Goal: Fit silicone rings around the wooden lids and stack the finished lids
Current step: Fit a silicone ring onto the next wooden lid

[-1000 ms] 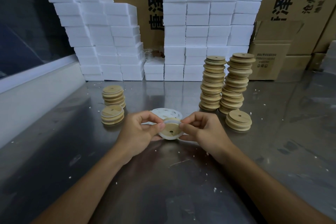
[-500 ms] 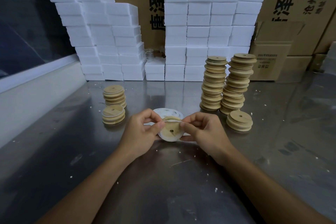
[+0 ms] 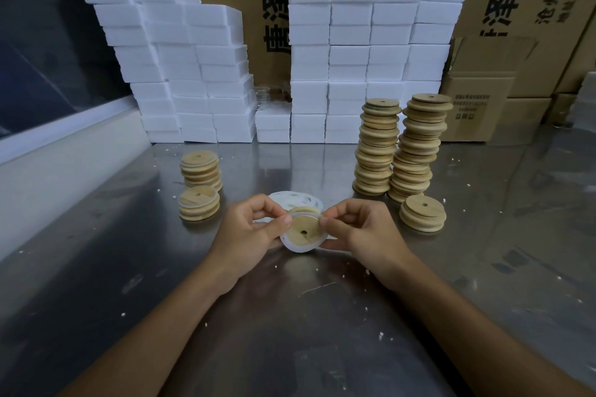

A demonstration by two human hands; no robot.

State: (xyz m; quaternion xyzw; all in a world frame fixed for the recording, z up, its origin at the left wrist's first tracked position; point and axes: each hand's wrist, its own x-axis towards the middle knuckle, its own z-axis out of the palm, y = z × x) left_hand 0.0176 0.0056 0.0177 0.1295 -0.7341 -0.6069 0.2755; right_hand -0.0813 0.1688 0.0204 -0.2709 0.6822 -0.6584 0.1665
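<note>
Pinching from either side, the left hand (image 3: pixel 248 232) and right hand (image 3: pixel 361 229) hold a round wooden lid (image 3: pixel 303 230) just above the steel table (image 3: pixel 290 332), forearms angled inward. A translucent silicone ring (image 3: pixel 298 246) loops loosely round the lid's lower edge. Behind it lies a flat pile of white rings (image 3: pixel 298 200). Tall stacks of grooved lids (image 3: pixel 398 148) stand right, short stacks (image 3: pixel 200 184) left.

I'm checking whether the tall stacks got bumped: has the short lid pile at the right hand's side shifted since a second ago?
No. The short lid pile sits in the same spot beside the tall stacks.
</note>
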